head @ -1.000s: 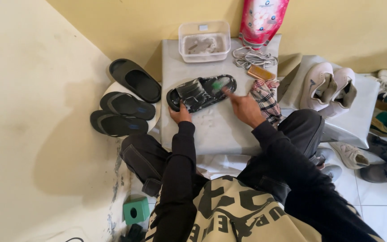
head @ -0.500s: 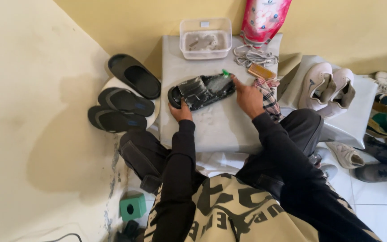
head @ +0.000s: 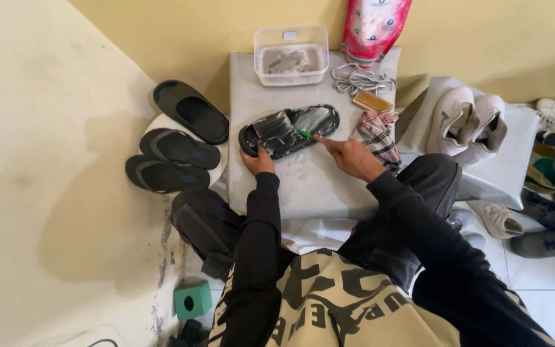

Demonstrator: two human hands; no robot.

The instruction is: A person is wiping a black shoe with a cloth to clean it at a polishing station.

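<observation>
Low grey table [head: 316, 193] w/ a wet black slide sandal [head: 288, 130] lying across its middle, toe end toward the left. Behind it: clear plastic tub [head: 291, 56] and a red-white pouch [head: 374, 26] standing at the wall; tangle of grey laces [head: 362, 80] and a plaid cloth [head: 376, 136] to the right. Three more black slides [head: 175, 138] stacked on the floor, left of the table. White sneakers [head: 467, 122] on a grey block, right.

Left hand [head: 258, 160] clasps the sandal's near end, fingers curled on it, thumb on top. Right hand [head: 349, 156] mostly closed, index finger out toward a small green bit at the sandal's strap; can't tell whether it pinches it.
</observation>
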